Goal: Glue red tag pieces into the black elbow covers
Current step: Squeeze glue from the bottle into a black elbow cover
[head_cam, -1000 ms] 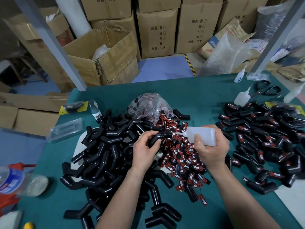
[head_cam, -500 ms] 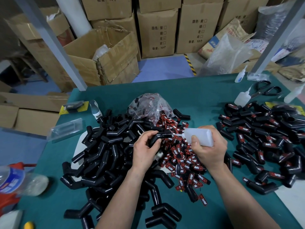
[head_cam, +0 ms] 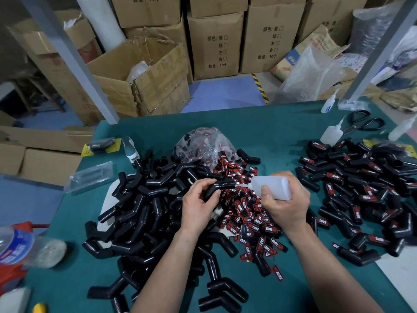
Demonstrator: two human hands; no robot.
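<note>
My left hand [head_cam: 198, 204] grips one black elbow cover [head_cam: 220, 186] above the table's middle. My right hand [head_cam: 285, 205] squeezes a white glue bottle [head_cam: 272, 187], and its nozzle touches the cover's right end. Loose red tag pieces [head_cam: 248, 213] marked TAPER lie heaped under and between both hands. A big pile of bare black elbow covers [head_cam: 144, 211] spreads out on the left. On the right lies a pile of covers with red tags [head_cam: 365, 188] on them.
A clear bag of tags [head_cam: 200, 147] sits behind the heap on the green table [head_cam: 270, 136]. Scissors [head_cam: 363, 124] and spare glue bottles [head_cam: 330, 135] lie at the far right. A water bottle [head_cam: 20, 247] stands at the left edge. Cardboard boxes [head_cam: 214, 44] stand behind.
The glue bottle and my right hand have shifted slightly left, bringing the nozzle onto the held cover. My left hand stays in place.
</note>
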